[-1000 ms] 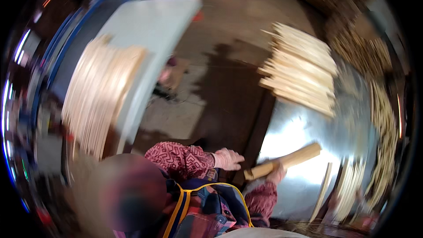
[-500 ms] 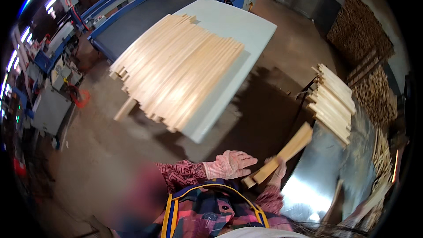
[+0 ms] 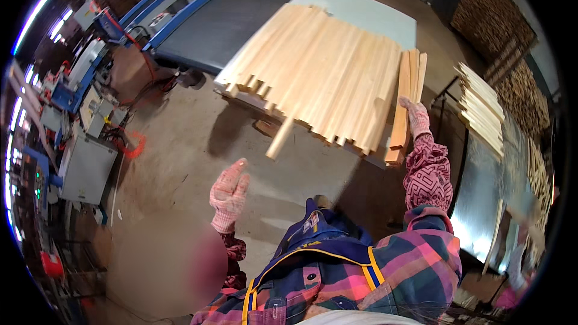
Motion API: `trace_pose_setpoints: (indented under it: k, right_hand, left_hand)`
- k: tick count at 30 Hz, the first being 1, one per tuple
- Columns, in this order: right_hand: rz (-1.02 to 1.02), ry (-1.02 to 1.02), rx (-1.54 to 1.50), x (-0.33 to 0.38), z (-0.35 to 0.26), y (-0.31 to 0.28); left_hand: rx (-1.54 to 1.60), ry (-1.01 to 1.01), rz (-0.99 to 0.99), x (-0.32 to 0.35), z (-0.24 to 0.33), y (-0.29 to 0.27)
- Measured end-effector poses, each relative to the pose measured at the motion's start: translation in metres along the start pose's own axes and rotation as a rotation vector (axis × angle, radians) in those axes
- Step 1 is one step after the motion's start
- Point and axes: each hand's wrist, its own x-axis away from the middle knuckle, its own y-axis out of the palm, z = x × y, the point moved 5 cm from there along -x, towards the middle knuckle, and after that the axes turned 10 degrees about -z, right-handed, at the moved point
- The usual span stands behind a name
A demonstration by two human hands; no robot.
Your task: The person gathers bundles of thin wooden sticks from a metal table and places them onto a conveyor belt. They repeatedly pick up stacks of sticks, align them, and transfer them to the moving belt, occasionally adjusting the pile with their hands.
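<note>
My right hand [image 3: 416, 117], in a pinkish knit glove, is closed around a few wooden strips [image 3: 400, 127]. They stand at the right side of a pale table [image 3: 367, 9], beside a wide row of light wooden strips [image 3: 319, 72] laid side by side. Whether the held strips touch the row or the tabletop I cannot tell. One strip [image 3: 280, 138] of the row juts out past the others toward me. My left hand [image 3: 229, 197], gloved alike, hangs empty over the floor short of the table, its fingers stretched out.
Behind the table runs a blue-framed machine with a dark belt [image 3: 211, 30]. On the right, a metal-topped table [image 3: 475, 204] bears more strips [image 3: 481, 108]. Stacked wood [image 3: 490, 12] lines the far right wall. Grey machine cabinets [image 3: 87, 171] and a red-orange hose [image 3: 135, 145] are at left.
My right hand has carried the strips from beside the metal-topped table to the pale table's right side. My left hand has moved left, away from the strips. The view has shifted.
</note>
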Motion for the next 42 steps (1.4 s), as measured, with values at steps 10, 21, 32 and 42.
trace_pose_setpoints:
  k: [10,21,32,42]
  right_hand:
    - [-0.085,-0.448,0.454,-0.030,0.005,-0.001]
    - [0.033,0.274,0.510,0.009,-0.037,-0.002]
    - [0.013,-0.053,0.599,0.032,0.004,0.001]
    - [0.014,-0.005,-0.413,-0.032,-0.016,0.033]
  left_hand:
    - [-0.805,-0.206,-0.302,-0.258,-0.086,-0.028]
    - [-0.742,-0.249,-0.857,-0.374,-0.118,0.019]
    - [-0.691,-0.202,-0.986,-0.395,-0.103,0.024]
    - [-0.701,-0.350,-0.915,-0.430,-0.086,-0.036]
